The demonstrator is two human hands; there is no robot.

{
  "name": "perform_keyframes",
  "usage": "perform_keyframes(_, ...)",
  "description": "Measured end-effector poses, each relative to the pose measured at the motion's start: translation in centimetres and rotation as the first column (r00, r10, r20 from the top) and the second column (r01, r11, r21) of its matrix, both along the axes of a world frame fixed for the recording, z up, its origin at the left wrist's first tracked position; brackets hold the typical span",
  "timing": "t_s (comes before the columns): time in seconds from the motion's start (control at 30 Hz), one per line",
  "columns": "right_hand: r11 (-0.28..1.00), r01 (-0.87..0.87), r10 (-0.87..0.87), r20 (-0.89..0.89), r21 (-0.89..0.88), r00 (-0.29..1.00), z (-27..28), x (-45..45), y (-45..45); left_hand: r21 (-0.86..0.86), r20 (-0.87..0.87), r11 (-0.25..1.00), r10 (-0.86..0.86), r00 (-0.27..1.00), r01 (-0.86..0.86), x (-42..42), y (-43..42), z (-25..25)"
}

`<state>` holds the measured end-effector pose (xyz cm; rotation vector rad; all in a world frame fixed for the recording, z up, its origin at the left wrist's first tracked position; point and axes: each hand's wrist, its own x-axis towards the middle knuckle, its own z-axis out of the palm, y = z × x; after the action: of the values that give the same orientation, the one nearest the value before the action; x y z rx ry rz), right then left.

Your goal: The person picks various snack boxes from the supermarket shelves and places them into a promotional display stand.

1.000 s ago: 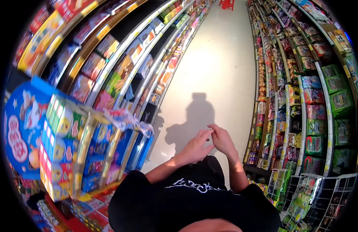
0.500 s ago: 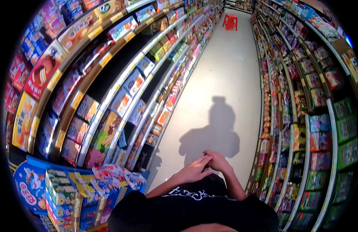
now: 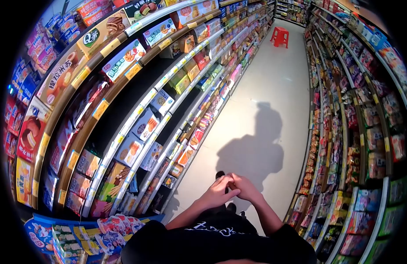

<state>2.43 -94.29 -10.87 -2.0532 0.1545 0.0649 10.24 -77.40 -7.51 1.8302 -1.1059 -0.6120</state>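
Note:
My left hand [image 3: 216, 193] and my right hand [image 3: 244, 186] meet in front of my waist, fingertips touching, above the dark shirt [image 3: 212, 242]. The left fingers curl against the right ones, with the thumb pointing toward the right hand. Whether anything small sits between the fingers is hidden. Below them the tips of dark shoes [image 3: 231, 207] show on the pale floor [image 3: 203, 180]. My shadow [image 3: 256, 152] falls on the floor ahead.
Shelves with boxed snacks [image 3: 123, 59] line the left side; shelves with packaged goods [image 3: 366, 200] line the right. A red stool [image 3: 280, 37] stands far up the aisle. At the lower left is a blue display stand [image 3: 40, 235].
The view has moved forward along the aisle and tilted up. The stool appears nearer, and the display stand has slid toward the bottom left. Both hands stay together, their fingers slightly shifted.

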Motion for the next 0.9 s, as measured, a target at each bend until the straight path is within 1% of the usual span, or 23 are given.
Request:
perform_keyframes(0.03,0.999,-0.021,0.024,-0.081,0.031,0.996,0.5,1.8,-0.9,-0.011,0.024,1.0,0.012,1.0,-0.012,1.7,-0.7,-0.6)
perform_keyframes(0.07,0.998,-0.065,0.063,-0.082,-0.017,0.995,0.1,3.8,-1.7,-0.025,0.049,0.999,0.025,0.999,-0.023,3.5,-1.4,-1.3)
perform_keyframes(0.13,0.981,-0.151,0.141,-0.09,-0.119,0.986,-0.6,8.2,-3.7,-0.045,0.0,0.997,0.07,0.998,-0.069,7.4,-2.9,-2.3)
perform_keyframes(0.17,0.978,-0.169,0.158,-0.096,-0.125,0.983,-0.7,10.2,-4.6,-0.057,-0.026,0.994,0.089,0.996,-0.091,9.3,-3.8,-2.8)
perform_keyframes(0.2,0.974,-0.185,0.173,-0.103,-0.131,0.98,-0.6,12.4,-5.5,-0.03,-0.152,0.993,0.106,0.983,-0.112,11.2,-4.9,-3.2)
perform_keyframes(0.27,0.975,-0.185,0.172,-0.112,-0.121,0.979,0.2,16.9,-8.0,0.025,-0.383,0.991,0.133,0.914,-0.134,15.5,-7.6,-3.1)
perform_keyframes(0.3,0.98,-0.173,0.161,-0.122,-0.097,0.979,0.5,19.0,-9.2,-0.016,-0.368,0.99,0.122,0.922,-0.138,17.6,-9.0,-3.1)
perform_keyframes(0.33,0.984,-0.163,0.153,-0.136,-0.072,0.979,0.7,20.9,-10.4,0.014,-0.302,0.992,0.127,0.945,-0.129,19.6,-10.2,-1.5)
perform_keyframes(0.37,0.978,-0.183,0.179,-0.048,-0.096,0.983,0.8,23.0,-11.9,0.048,-0.239,0.991,0.133,0.962,-0.125,21.8,-11.6,0.0)
perform_keyframes(0.43,0.991,-0.114,0.113,-0.022,-0.066,0.993,1.8,27.4,-14.1,0.096,-0.089,0.99,0.114,0.989,-0.105,26.6,-14.1,1.3)
perform_keyframes(0.47,0.995,-0.079,0.079,-0.006,-0.052,0.997,2.4,29.6,-15.1,0.03,-0.064,0.994,0.106,0.992,-0.104,28.8,-15.0,1.3)
perform_keyframes(0.5,0.992,-0.058,0.059,0.01,-0.11,0.998,4.0,31.6,-15.6,-0.037,-0.039,0.994,0.102,0.994,-0.103,30.9,-16.0,1.4)
perform_keyframes(0.53,0.991,-0.031,0.039,0.065,-0.128,0.997,3.8,33.4,-16.5,-0.103,-0.013,0.989,0.102,0.995,-0.103,32.7,-16.8,1.7)
perform_keyframes(0.57,0.99,-0.007,0.023,0.12,-0.138,0.993,3.1,35.3,-17.1,-0.131,-0.066,0.983,0.122,0.99,-0.13,34.1,-17.4,1.9)
perform_keyframes(0.6,0.99,0.014,0.011,0.175,-0.142,0.984,2.7,37.1,-17.6,-0.142,-0.066,0.981,0.126,0.99,-0.135,35.4,-17.8,2.0)
perform_keyframes(0.67,0.994,-0.024,0.054,0.297,-0.104,0.953,2.3,40.7,-18.6,-0.163,-0.054,0.975,0.141,0.989,-0.148,38.4,-18.5,1.9)
perform_keyframes(0.7,0.995,-0.048,0.075,0.363,-0.083,0.929,1.7,42.6,-18.9,-0.209,0.114,0.965,0.185,0.976,-0.159,39.8,-18.6,1.4)
perform_keyframes(0.73,0.995,-0.072,0.093,0.428,-0.063,0.899,1.2,44.8,-19.3,-0.172,0.162,0.967,0.218,0.962,-0.19,41.5,-18.8,0.6)
perform_keyframes(0.77,0.995,-0.079,0.096,0.363,-0.062,0.927,0.7,47.2,-19.6,-0.214,0.133,0.941,0.295,0.946,-0.263,43.3,-19.0,-0.1)
perform_keyframes(0.8,0.996,-0.062,0.082,0.384,-0.063,0.92,0.5,49.4,-19.7,-0.256,0.099,0.907,0.368,0.925,-0.334,44.6,-19.4,0.2)
perform_keyframes(0.83,0.997,-0.046,0.068,0.403,-0.066,0.913,0.5,51.8,-19.8,-0.276,0.16,0.865,0.472,0.867,-0.419,46.5,-19.5,0.5)
perform_keyframes(0.87,0.997,-0.03,0.057,0.422,-0.071,0.905,0.4,54.3,-20.2,-0.273,0.171,0.816,0.562,0.809,-0.51,48.5,-19.7,0.9)
perform_keyframes(0.9,0.996,-0.063,0.036,0.353,0.067,0.935,-0.1,56.7,-20.5,-0.275,0.16,0.762,0.638,0.753,-0.587,50.2,-20.0,1.8)
